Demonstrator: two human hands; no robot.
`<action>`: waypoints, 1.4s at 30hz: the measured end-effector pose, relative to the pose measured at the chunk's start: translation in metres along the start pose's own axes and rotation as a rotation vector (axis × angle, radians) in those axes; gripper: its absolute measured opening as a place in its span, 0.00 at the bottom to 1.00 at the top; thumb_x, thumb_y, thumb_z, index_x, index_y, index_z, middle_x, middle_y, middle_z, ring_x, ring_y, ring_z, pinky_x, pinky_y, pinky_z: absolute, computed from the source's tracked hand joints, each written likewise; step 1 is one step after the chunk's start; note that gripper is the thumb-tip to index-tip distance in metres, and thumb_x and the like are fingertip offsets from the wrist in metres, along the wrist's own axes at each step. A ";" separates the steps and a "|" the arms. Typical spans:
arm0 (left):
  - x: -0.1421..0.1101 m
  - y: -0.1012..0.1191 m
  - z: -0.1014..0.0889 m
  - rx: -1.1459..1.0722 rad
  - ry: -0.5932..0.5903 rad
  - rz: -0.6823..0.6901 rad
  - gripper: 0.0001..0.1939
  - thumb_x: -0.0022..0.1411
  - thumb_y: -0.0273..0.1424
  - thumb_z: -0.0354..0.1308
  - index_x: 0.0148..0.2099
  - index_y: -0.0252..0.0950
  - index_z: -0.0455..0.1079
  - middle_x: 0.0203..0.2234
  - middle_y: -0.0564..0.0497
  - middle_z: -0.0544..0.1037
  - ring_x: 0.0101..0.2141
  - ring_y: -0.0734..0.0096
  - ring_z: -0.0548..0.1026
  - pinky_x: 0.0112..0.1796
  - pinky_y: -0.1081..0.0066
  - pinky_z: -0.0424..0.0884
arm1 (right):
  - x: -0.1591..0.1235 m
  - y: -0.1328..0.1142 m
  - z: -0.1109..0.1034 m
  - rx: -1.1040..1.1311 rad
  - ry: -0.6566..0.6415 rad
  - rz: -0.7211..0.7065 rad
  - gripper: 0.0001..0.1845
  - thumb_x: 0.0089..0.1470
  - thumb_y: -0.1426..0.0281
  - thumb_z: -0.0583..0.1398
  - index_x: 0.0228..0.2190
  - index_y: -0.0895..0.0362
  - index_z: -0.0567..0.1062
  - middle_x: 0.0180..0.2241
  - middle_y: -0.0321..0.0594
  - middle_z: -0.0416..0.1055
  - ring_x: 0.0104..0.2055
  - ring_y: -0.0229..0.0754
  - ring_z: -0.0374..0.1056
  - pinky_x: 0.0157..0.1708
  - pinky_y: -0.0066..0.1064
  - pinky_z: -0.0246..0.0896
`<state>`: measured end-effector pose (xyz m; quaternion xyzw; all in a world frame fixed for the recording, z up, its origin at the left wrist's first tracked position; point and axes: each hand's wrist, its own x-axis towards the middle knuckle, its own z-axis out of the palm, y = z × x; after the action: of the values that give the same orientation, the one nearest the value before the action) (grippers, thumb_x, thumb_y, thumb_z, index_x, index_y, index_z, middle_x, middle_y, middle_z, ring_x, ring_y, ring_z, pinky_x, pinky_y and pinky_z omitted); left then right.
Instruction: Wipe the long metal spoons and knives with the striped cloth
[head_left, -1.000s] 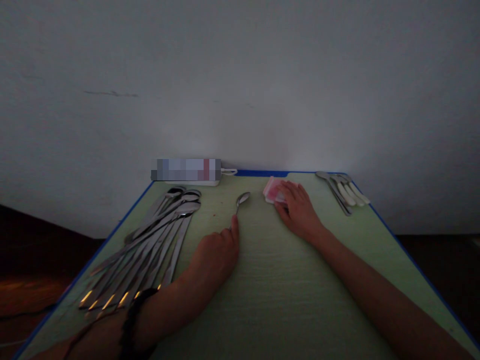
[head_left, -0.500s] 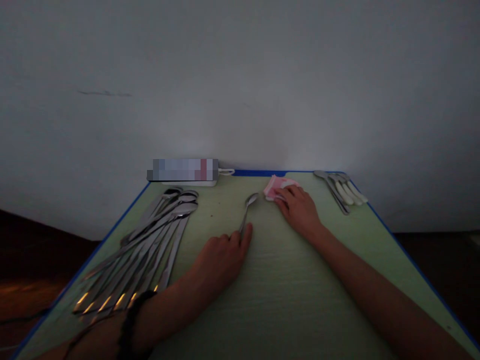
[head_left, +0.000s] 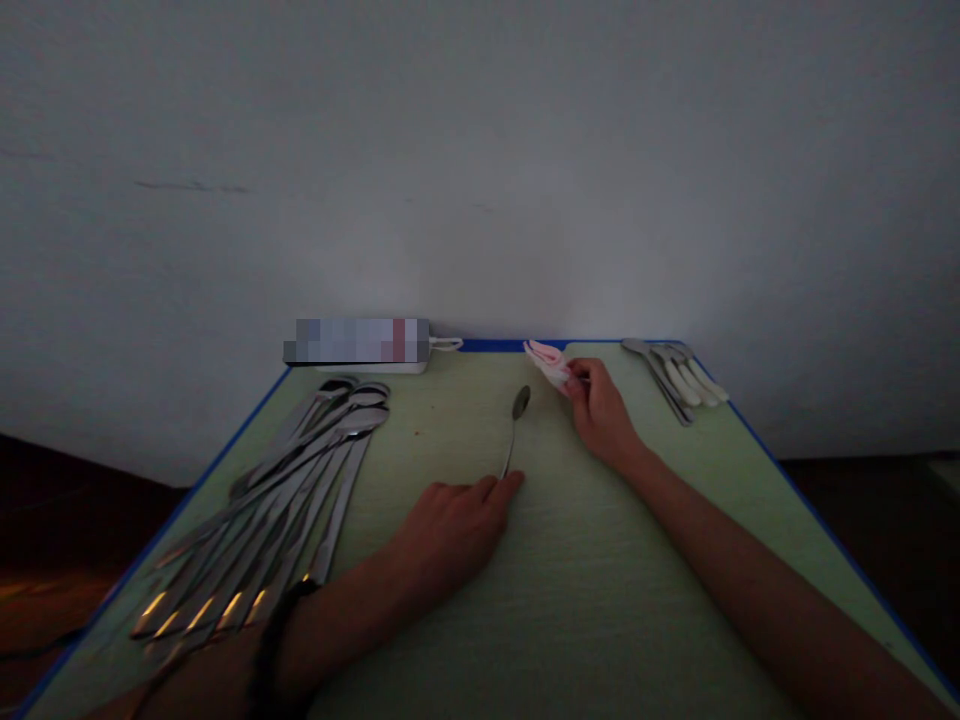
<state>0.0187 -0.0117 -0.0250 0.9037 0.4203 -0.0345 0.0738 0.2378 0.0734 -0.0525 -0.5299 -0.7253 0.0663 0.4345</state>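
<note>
In the head view, the spoon [head_left: 521, 403] is the landmark, its bowl end pointing away from the person. At its near end, the left hand [head_left: 465, 525] grasps the handle, index finger reaching forward alongside it, probably to steady the thin stem and keep the bowl uncovered; the fingers curled underneath are hidden, and whether the bowl touches the table [head_left: 450, 415] I cannot tell. Just right of the spoon, the right hand [head_left: 604, 410] pinches a pink and white cloth [head_left: 550, 364] between thumb and fingers by its near end, so the folded far end sticks out loose, apart from the bowl. Left of the spoon lies a pile of long cutlery [head_left: 292, 510], handles towards the person, presumably for easy reach. Beyond it, far left of the spoon, sits a white box [head_left: 358, 345]. Well right of the spoon, a small cutlery group [head_left: 667, 375], some white-handled, lies near the table's far corner, apparently kept separate from the pile.
</note>
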 end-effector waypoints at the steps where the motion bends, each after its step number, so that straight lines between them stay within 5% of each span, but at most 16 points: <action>1: 0.000 0.000 -0.001 -0.054 0.012 -0.006 0.20 0.64 0.25 0.43 0.58 0.39 0.56 0.43 0.46 0.76 0.37 0.62 0.77 0.36 0.64 0.69 | -0.001 -0.003 -0.001 0.046 -0.009 -0.018 0.11 0.59 0.65 0.45 0.42 0.55 0.60 0.44 0.48 0.66 0.45 0.44 0.64 0.45 0.38 0.59; 11: 0.003 -0.003 -0.005 -0.323 0.118 -0.035 0.12 0.66 0.29 0.42 0.48 0.39 0.65 0.37 0.53 0.78 0.34 0.70 0.76 0.35 0.72 0.67 | -0.004 -0.026 -0.006 0.077 -0.358 -0.289 0.12 0.60 0.67 0.47 0.36 0.54 0.68 0.46 0.43 0.70 0.50 0.40 0.63 0.52 0.38 0.56; 22: 0.006 -0.003 -0.003 -0.231 0.107 0.030 0.10 0.66 0.34 0.45 0.44 0.39 0.66 0.38 0.53 0.76 0.32 0.70 0.74 0.33 0.72 0.66 | -0.006 -0.020 0.010 -0.154 -0.323 -0.232 0.18 0.58 0.68 0.50 0.50 0.53 0.66 0.50 0.43 0.65 0.52 0.45 0.59 0.54 0.42 0.54; 29: 0.006 -0.004 -0.003 -0.200 0.114 0.051 0.10 0.66 0.32 0.45 0.44 0.39 0.66 0.37 0.53 0.75 0.31 0.71 0.74 0.32 0.72 0.65 | -0.005 -0.013 0.010 -0.092 -0.222 -0.088 0.22 0.54 0.65 0.54 0.51 0.57 0.63 0.49 0.47 0.64 0.53 0.47 0.59 0.54 0.43 0.55; 37: 0.006 -0.007 0.002 -0.223 0.109 0.082 0.08 0.63 0.29 0.46 0.43 0.39 0.64 0.36 0.53 0.75 0.30 0.71 0.74 0.30 0.73 0.64 | -0.006 -0.011 0.008 -0.056 -0.293 -0.165 0.26 0.57 0.68 0.47 0.57 0.57 0.56 0.56 0.47 0.60 0.57 0.46 0.56 0.56 0.45 0.49; 42: 0.004 -0.007 0.003 -0.191 0.117 0.104 0.09 0.64 0.27 0.44 0.44 0.40 0.63 0.36 0.53 0.75 0.31 0.69 0.74 0.31 0.71 0.64 | -0.005 -0.012 0.007 -0.037 -0.300 -0.149 0.30 0.56 0.59 0.52 0.57 0.57 0.56 0.54 0.48 0.62 0.55 0.48 0.58 0.55 0.44 0.50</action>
<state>0.0157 -0.0047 -0.0297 0.9136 0.3779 0.0622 0.1368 0.2244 0.0668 -0.0524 -0.4667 -0.8203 0.0991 0.3155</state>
